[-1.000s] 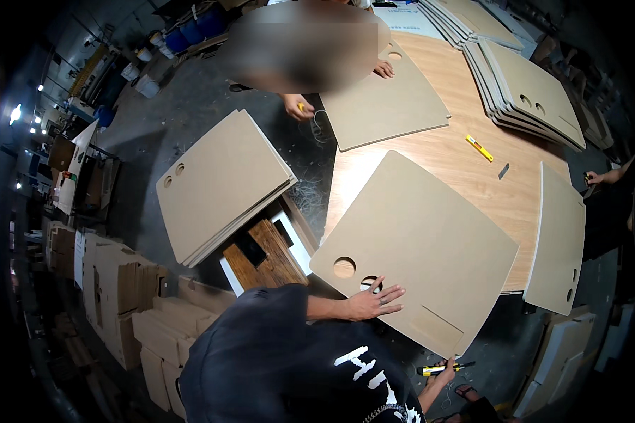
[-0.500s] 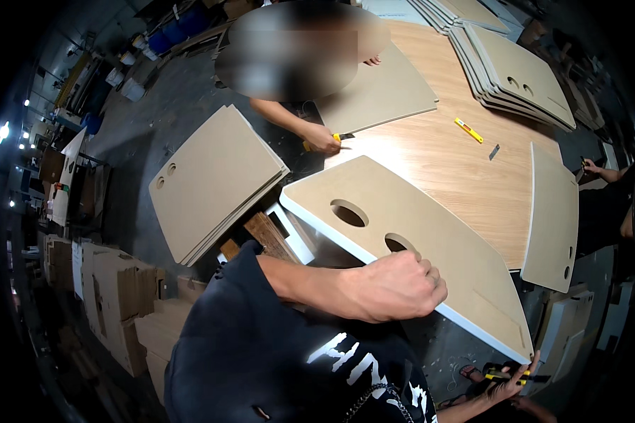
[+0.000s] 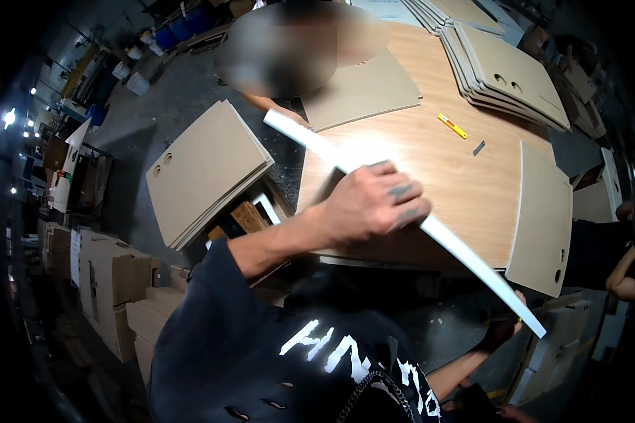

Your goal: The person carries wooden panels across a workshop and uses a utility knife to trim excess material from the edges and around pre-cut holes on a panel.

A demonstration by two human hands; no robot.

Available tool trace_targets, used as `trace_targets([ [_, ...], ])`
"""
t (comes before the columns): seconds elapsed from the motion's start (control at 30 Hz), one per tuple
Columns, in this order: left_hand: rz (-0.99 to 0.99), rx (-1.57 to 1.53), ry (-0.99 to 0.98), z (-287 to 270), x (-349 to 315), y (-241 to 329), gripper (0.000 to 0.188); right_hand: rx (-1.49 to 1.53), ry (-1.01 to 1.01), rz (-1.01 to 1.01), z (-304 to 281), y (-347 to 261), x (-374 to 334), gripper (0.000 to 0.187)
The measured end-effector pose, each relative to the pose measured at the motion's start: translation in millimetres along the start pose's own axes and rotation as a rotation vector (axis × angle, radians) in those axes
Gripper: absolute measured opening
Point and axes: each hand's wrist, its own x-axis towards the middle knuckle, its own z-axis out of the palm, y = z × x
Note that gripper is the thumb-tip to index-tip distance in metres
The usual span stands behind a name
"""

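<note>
A fibreboard panel (image 3: 466,255) stands tilted up almost edge-on, so that mainly its white edge shows as a long slanting strip. My left hand (image 3: 381,201) is closed over the panel near its middle, fingers wrapped across the edge. At the panel's lower right end is my right hand (image 3: 501,333), partly hidden behind it. A small yellow bit of a utility knife (image 3: 519,321) shows in that hand. The panel is held over the near side of a wood-grain table (image 3: 466,190).
A yellow utility knife or blade case (image 3: 452,126) and a loose blade (image 3: 479,149) lie on the table. Panels are stacked at far right (image 3: 522,77) and left (image 3: 204,169); another panel (image 3: 541,218) lies at right. A co-worker (image 3: 261,102) stands across by a flat panel (image 3: 367,88).
The panel has swung from lying nearly flat, its two holes showing, to almost edge-on. My left hand has risen with it. My right hand has moved up and left at its end.
</note>
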Motion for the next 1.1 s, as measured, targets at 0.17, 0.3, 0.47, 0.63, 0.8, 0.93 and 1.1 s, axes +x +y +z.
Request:
trace_targets([
  [0.17, 0.222, -0.151, -0.012, 54.0, 97.5, -34.1, 0.024, -0.143, 0.289, 0.168, -63.8, -33.0, -46.6, 0.034],
  [0.3, 0.287, -0.343, -0.182, 118.7, 143.7, -40.3, 0.047, -0.212, 0.457, 0.314, -53.6, -59.5, -101.6, 0.042],
  [0.47, 0.348, -0.542, -0.386, 251.7, 177.4, -12.6, 0.046, -0.393, 0.741, 0.468, -42.7, -34.1, -166.6, 0.049],
  [0.63, 0.331, -0.490, -0.536, 386.3, 152.9, 8.5, 0.046, -0.354, 0.801, 0.529, -51.1, 45.3, -201.7, 0.054],
  [0.8, 0.211, -0.371, -0.609, 441.2, 99.4, 4.1, 0.041, -0.330, 0.801, 0.740, -0.1, 54.1, -198.5, 0.055],
  [0.93, 0.206, -0.349, -0.470, 443.4, 65.6, -8.4, 0.041, -0.226, 0.776, 0.816, 15.9, 72.8, -209.9, 0.053],
  [1.1, -0.131, -0.430, -0.308, 399.0, 10.7, -20.4, 0.036, -0.166, 0.750, 0.851, 30.0, 95.9, -218.7, 0.047],
])
